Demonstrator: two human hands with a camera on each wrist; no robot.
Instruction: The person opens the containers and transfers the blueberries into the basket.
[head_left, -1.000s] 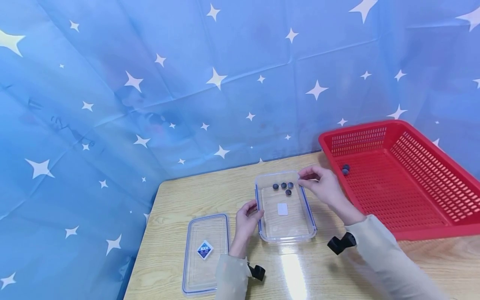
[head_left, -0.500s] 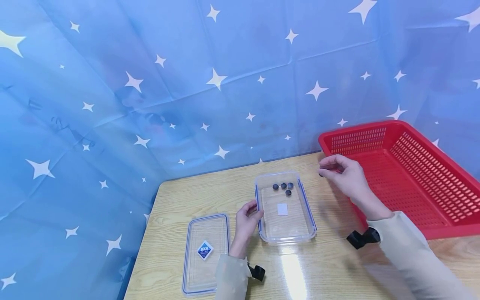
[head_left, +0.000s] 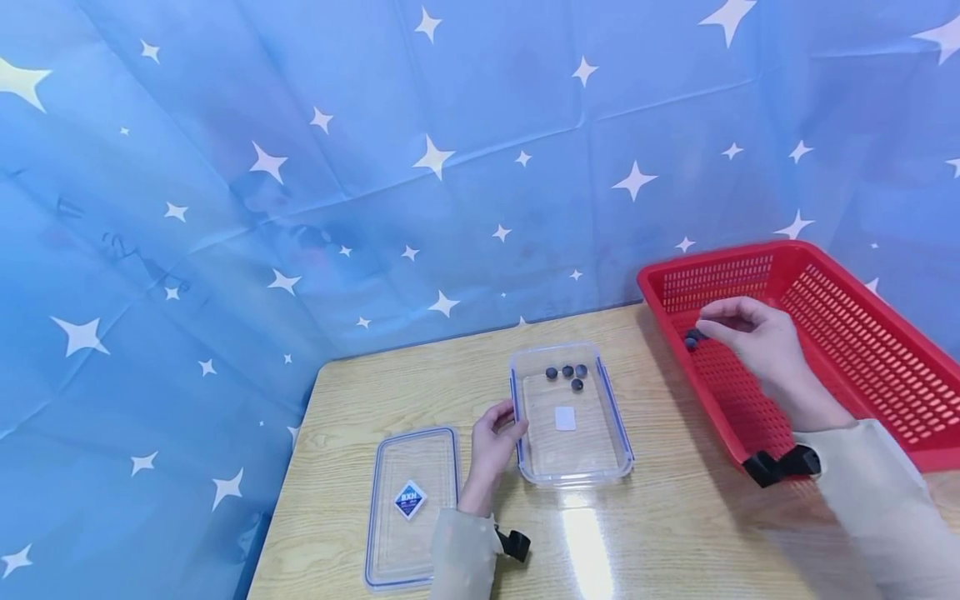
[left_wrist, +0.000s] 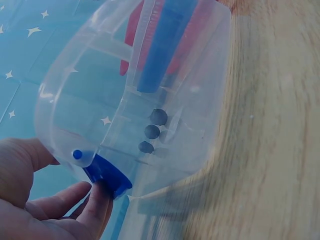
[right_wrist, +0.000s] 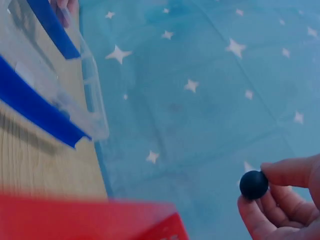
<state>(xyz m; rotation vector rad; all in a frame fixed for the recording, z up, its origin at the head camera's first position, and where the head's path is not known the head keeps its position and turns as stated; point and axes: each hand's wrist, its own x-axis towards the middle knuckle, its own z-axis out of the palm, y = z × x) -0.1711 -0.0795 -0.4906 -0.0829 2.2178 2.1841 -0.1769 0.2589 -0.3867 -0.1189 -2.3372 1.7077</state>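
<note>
My right hand (head_left: 765, 342) is over the red basket (head_left: 731, 429), and a dark blueberry (right_wrist: 254, 185) is pinched between thumb and fingertips in the right wrist view. Just left of those fingers, blueberries (head_left: 691, 342) lie in the basket, partly hidden by the hand. Several more blueberries (head_left: 567, 372) rest near the far end of the clear plastic food container (head_left: 555, 462). At the container's left side, my left hand (head_left: 491, 446) holds the wall; in the left wrist view its fingers touch the blue latch (left_wrist: 107, 175).
Left of the container, its clear lid (head_left: 416, 550) with a blue rim lies flat on the wooden table (head_left: 337, 433). A blue curtain (head_left: 375, 192) with white stars hangs behind. The basket's raised left wall (head_left: 705, 400) stands between my right hand and the container.
My right hand has moved right with the blueberry, from the container's far right corner to over the basket. My left hand and the container have stayed in place.
</note>
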